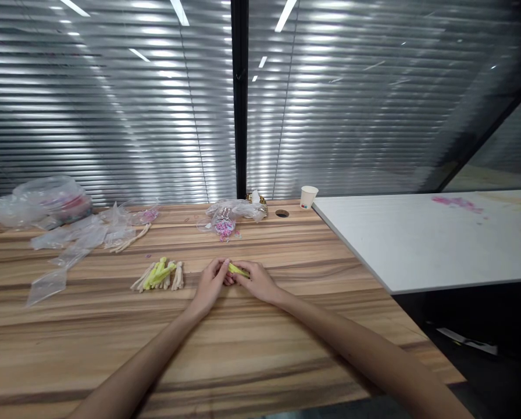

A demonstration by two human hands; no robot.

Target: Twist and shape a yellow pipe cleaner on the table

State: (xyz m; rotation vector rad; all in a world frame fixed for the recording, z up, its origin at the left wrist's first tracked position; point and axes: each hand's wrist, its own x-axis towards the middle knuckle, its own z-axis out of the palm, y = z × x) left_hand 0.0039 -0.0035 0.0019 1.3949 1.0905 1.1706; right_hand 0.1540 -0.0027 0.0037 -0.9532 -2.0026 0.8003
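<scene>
Two bare arms point(352, 343) lie nearest, reaching in over the wooden desk point(225, 366) from the near left and near right. They meet at a small yellow piece point(238, 270) in the middle of the desk. The left hand point(210, 280) has its fingers closed on the left end, and the right hand point(259, 283) pinches the right end. The fingers hide part of it.

Just left of the hands is a little pile of cream bundles point(178, 276) with yellow bundles point(159, 272) on top. Farther left are long cream strands point(132, 239), next to crumpled clear plastic point(81, 240). On the far side, past the hands, a clear bag point(238, 209) lies by some pink and purple bits point(224, 228). A paper cup point(308, 198) stands upright at the far right, near a white desk point(417, 250).
</scene>
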